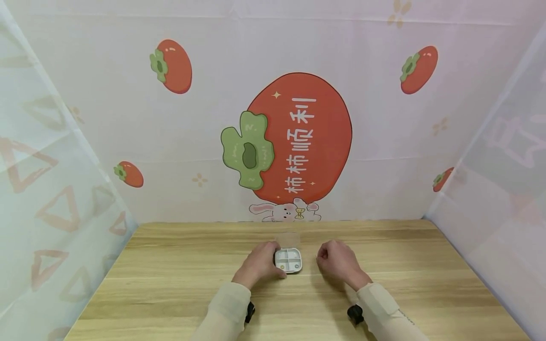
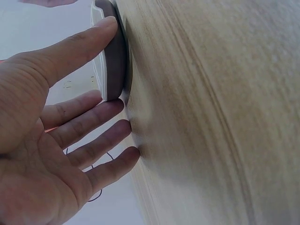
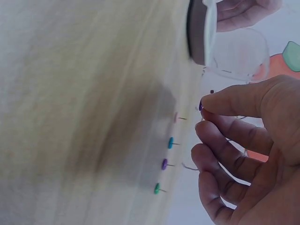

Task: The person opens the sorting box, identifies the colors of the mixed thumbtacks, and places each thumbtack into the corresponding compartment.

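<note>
A small white pill box (image 1: 288,260) with four compartments and a dark base lies on the table, its clear lid (image 1: 287,238) folded back. Tiny pieces sit in the two near compartments. My left hand (image 1: 258,263) holds the box from its left side, thumb at the near edge and fingers at the far one. Right of the box, my right hand (image 1: 339,260) pinches a purple thumbtack (image 3: 201,105) between thumb and index finger. Below that hand, a pink thumbtack (image 3: 176,117), a teal one (image 3: 170,143), a purple one (image 3: 164,164) and a green one (image 3: 157,188) stand in a row, pins up.
The wood-grain table (image 1: 170,274) meets a white printed cloth backdrop (image 1: 204,118) at the back. Cloth walls (image 1: 55,199) rise on both sides. A black wrist camera (image 1: 355,314) hangs under the right sleeve.
</note>
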